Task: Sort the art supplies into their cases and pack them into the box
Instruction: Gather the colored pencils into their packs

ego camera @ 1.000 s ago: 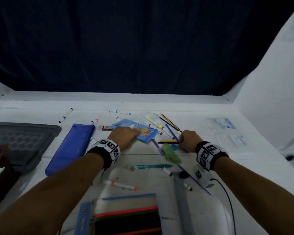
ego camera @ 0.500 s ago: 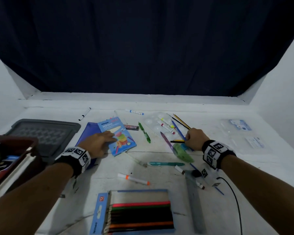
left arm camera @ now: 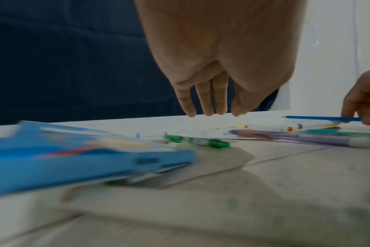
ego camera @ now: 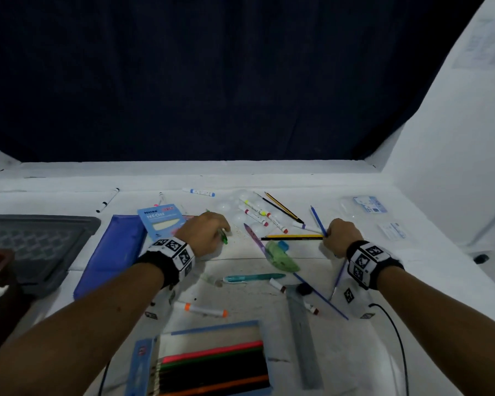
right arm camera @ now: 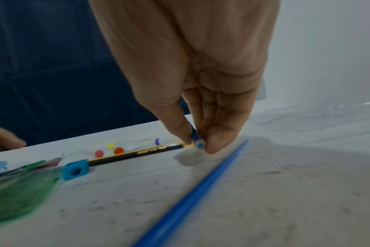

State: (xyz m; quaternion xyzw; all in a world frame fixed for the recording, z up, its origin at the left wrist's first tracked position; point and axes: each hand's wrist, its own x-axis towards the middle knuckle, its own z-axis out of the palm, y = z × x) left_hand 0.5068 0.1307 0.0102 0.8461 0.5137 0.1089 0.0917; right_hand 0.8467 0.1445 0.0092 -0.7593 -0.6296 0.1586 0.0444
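Note:
My left hand (ego camera: 212, 228) hovers over a green pen (ego camera: 224, 238) beside the blue neon box (ego camera: 162, 221). In the left wrist view its fingers (left arm camera: 209, 107) hang straight and hold nothing, while the green pen (left arm camera: 197, 142) lies on the table below. My right hand (ego camera: 330, 232) pinches the end of a blue pencil (ego camera: 317, 220). The right wrist view shows thumb and fingers closed on that blue pencil's end (right arm camera: 199, 144), just off the table. A yellow-black pencil (ego camera: 292, 237) lies between the hands. A blue pouch (ego camera: 112, 252) lies to the left.
Markers (ego camera: 257, 215), a purple pen (ego camera: 253, 238), a green sharpener (ego camera: 280, 257), a teal pen (ego camera: 253, 278), an orange-capped marker (ego camera: 206, 310) and a ruler (ego camera: 302, 338) are scattered about. An open coloured-pencil case (ego camera: 212, 364) lies at the front, a grey tray (ego camera: 35, 244) at the left.
My left hand left the neon box and moved right to the green pen. My right hand shifted right, drawing the blue pencil with it and uncovering the yellow-black pencil.

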